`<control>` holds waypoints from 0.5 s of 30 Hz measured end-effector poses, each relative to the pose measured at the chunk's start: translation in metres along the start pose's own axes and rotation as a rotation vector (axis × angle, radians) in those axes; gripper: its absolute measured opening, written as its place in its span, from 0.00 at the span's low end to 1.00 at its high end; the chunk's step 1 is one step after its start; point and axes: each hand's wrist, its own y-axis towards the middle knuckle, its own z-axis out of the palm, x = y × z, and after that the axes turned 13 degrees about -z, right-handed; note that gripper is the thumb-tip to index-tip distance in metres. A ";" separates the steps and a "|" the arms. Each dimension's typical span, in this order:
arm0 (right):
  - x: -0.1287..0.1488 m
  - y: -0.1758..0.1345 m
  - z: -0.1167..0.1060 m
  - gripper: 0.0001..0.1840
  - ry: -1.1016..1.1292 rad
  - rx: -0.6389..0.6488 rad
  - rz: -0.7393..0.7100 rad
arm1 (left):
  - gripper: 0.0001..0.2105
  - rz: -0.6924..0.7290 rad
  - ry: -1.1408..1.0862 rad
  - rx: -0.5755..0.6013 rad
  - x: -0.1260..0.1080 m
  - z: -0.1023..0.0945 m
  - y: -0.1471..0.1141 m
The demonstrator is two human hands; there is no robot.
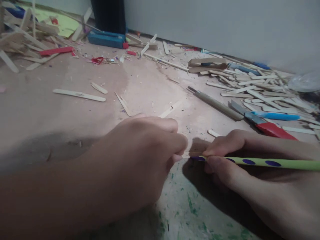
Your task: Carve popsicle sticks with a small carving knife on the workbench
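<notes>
Head view: nearest the camera, left hand [140,156] curled tight, fingertips pinching a small pale wooden piece [185,155] down on the floor [37,113] at centre. Right hand [225,156] grips a green pencil with purple dots [262,162], its tip touching that piece. Risk: the piece is tiny and mostly hidden under the fingers, so it may skid or the tip may jab a fingertip. Far right, near the knife with the red handle [265,125], lies a heap of craft sticks [262,90]; a reaching arm could brush the blade.
</notes>
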 end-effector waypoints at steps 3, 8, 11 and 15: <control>-0.002 0.001 0.002 0.15 -0.021 0.029 -0.021 | 0.15 0.002 -0.003 0.020 0.001 0.001 0.001; -0.006 0.001 -0.001 0.13 -0.033 -0.001 -0.031 | 0.15 0.001 -0.007 0.005 0.002 0.004 0.000; -0.004 0.002 -0.002 0.13 -0.004 0.013 0.007 | 0.15 -0.005 -0.007 0.003 0.000 0.001 0.000; 0.002 0.000 0.007 0.14 0.051 -0.001 0.057 | 0.15 -0.009 0.000 0.005 -0.005 -0.007 0.001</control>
